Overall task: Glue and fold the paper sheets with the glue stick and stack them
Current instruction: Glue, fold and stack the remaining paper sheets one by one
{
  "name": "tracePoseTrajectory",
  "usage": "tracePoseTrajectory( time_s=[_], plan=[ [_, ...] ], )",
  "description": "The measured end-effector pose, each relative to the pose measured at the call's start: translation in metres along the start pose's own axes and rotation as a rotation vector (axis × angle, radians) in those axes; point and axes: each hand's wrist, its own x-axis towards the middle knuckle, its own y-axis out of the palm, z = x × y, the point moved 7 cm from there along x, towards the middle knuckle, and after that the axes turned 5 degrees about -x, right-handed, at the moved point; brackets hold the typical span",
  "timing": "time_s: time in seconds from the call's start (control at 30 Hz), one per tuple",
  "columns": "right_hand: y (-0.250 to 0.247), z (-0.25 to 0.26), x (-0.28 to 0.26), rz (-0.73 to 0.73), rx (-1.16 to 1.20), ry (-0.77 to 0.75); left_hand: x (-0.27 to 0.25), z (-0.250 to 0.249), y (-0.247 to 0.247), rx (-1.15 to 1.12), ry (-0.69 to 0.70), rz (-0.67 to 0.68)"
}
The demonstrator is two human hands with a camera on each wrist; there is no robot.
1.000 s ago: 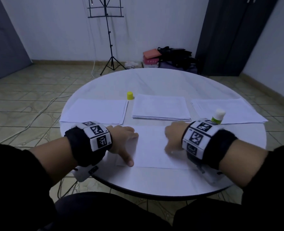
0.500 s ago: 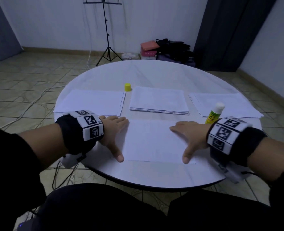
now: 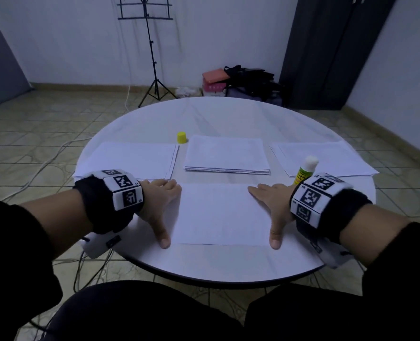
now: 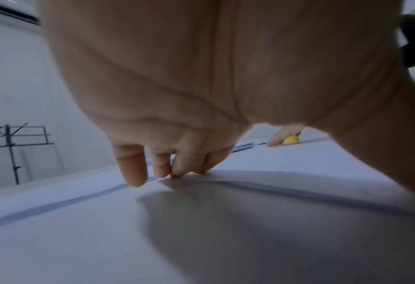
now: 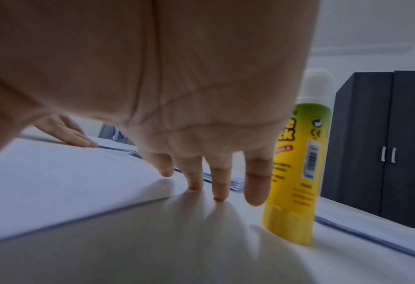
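A folded white sheet [image 3: 222, 214] lies flat on the round table [image 3: 228, 262] in front of me. My left hand [image 3: 161, 207] rests on its left edge with fingers spread, thumb pointing toward me; its fingertips [image 4: 174, 173] touch the sheet's far corner. My right hand [image 3: 273, 207] lies flat on the right edge, fingertips [image 5: 216, 194] down on the table by the sheet's corner. The yellow glue stick [image 3: 306, 169] [image 5: 298, 169] stands upright, uncapped, just right of that hand. Its yellow cap [image 3: 181, 137] stands farther back.
Three lots of white paper lie across the table's middle: one at the left [image 3: 130, 159], a thick stack in the centre [image 3: 227, 155], sheets at the right [image 3: 327, 157]. Behind are a music stand [image 3: 149, 45], bags [image 3: 241, 80] and a dark wardrobe [image 3: 327, 50].
Both hands slid apart from the sheet's middle to its left and right edges, and the fingers went from curled to flat. The head view shifted slightly.
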Motion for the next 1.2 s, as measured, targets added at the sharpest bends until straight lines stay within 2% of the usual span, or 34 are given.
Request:
tracePoseTrajectory(
  time_s=[0.2,0.33,0.43,0.5,0.57,0.63,0.77,0.83,0.97,1.07,1.2],
  plan=[
    [0.001,0.002,0.0,0.005,0.022,0.04,0.003,0.006,-0.013,-0.261,-0.046,-0.124],
    [0.003,0.006,-0.007,-0.008,0.08,0.046,0.001,0.014,-0.01,-0.567,-0.05,-0.097],
    [0.008,0.006,-0.013,-0.025,0.189,0.048,-0.005,0.02,-0.012,-0.733,-0.096,-0.256],
    [0.011,0.003,-0.018,-0.037,0.28,0.045,-0.013,0.024,-0.008,-1.007,-0.13,-0.369],
    [0.014,0.0,-0.024,-0.04,0.333,0.058,-0.018,0.017,0.003,-1.194,-0.103,-0.312],
    [0.017,-0.002,-0.029,-0.031,0.389,0.08,-0.022,0.006,0.009,-1.077,-0.074,-0.21],
    [0.012,0.001,-0.032,-0.046,0.395,0.072,-0.026,-0.002,-0.008,-0.382,-0.088,-0.276],
    [0.009,0.003,-0.03,-0.048,0.337,0.062,-0.022,0.001,-0.011,-0.245,-0.12,-0.251],
    [0.008,0.004,-0.026,-0.04,0.294,0.037,-0.008,0.016,-0.003,-0.305,-0.173,-0.113],
    [0.009,0.001,-0.023,-0.04,0.308,0.019,-0.006,0.015,-0.004,-0.318,-0.133,-0.14],
    [0.01,-0.002,-0.024,-0.063,0.36,0.035,-0.009,0.007,-0.007,-0.62,-0.03,-0.228]
  ],
)
